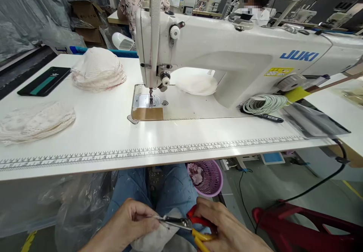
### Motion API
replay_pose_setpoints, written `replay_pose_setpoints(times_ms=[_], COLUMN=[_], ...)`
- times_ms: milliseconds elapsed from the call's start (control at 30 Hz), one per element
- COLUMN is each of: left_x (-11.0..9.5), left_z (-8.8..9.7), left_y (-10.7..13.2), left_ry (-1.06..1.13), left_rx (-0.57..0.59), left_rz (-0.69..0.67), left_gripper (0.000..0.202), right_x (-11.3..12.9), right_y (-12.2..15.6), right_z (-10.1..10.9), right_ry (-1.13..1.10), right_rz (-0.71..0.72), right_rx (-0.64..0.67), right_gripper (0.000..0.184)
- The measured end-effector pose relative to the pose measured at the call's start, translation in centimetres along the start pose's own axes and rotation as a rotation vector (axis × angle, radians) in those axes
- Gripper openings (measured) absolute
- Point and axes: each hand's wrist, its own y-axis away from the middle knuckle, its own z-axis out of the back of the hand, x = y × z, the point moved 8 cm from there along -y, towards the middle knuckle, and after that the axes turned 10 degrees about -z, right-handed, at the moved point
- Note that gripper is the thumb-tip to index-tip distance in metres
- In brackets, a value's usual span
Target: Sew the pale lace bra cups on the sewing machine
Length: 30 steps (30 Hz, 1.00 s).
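Over my lap, my left hand point(138, 221) pinches the edge of a white fabric piece point(159, 238) between thumb and fingers. My right hand point(218, 221) grips scissors point(181, 222) with one red and one yellow handle. Their blades point left and meet the fabric's edge right by my left fingertips. Whether the blades are fully closed cannot be made out. Above and beyond my hands stands a white sewing machine point(198, 36) on a white table point(102, 131). Its presser foot point(151, 97) has no fabric under it.
Left on the table lie two stacks of white fabric pieces point(98, 68) point(36, 121) and a black-green case point(45, 81). More fabric point(198, 84) rests behind the needle. Right are a cord coil point(265, 104) and a marker point(269, 118). Below stand a purple basket point(210, 178) and red stool point(306, 225).
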Motion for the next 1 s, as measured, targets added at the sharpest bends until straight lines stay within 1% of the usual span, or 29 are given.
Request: replay_pose_setpoints(times_ms=[100,233,400,600,733,800,900,967,1000], left_x=[-0.6,-0.4,-0.2,-0.3,0.4,0.6,0.7,0.6,0.5], left_z=[-0.1,-0.3,-0.5,-0.6,-0.4,-0.2,-0.4,-0.5,-0.5], left_y=[0.2,0.2,0.2,0.3,0.2,0.2,0.0,-0.1,-0.2], left_ry=[0.018,0.038,-0.002,0.013,0.009,0.016,0.023,0.022,0.027], left_rx=[-0.002,-0.001,-0.001,0.008,-0.031,-0.052,-0.026,-0.009,-0.007], left_rz=[-0.001,0.013,0.032,0.045,0.050,0.042,0.041,0.032,0.031], left_gripper=[0.050,0.051,0.055,0.051,0.052,0.051,0.052,0.052,0.051], right_x=[-0.2,-0.3,-0.2,0.0,0.1,-0.1,-1.0,-1.7,-2.0], right_y=[-0.2,-0.3,-0.5,-0.5,-0.4,-0.3,0.0,0.3,0.4], right_z=[-0.4,-0.6,-0.8,-0.8,-0.9,-1.3,-2.0,-2.2,-2.1], right_ry=[0.030,0.048,0.033,0.040,0.066,0.063,0.045,0.036,0.028], right_rz=[-0.033,-0.081,-0.049,0.003,0.007,0.017,0.010,-0.004,0.000], right_rx=[0.023,0.015,0.016,0.002,-0.008,0.002,0.003,-0.026,-0.055], right_gripper=[0.019,0.023,0.025,0.020,0.017,0.019,0.020,0.021,0.026])
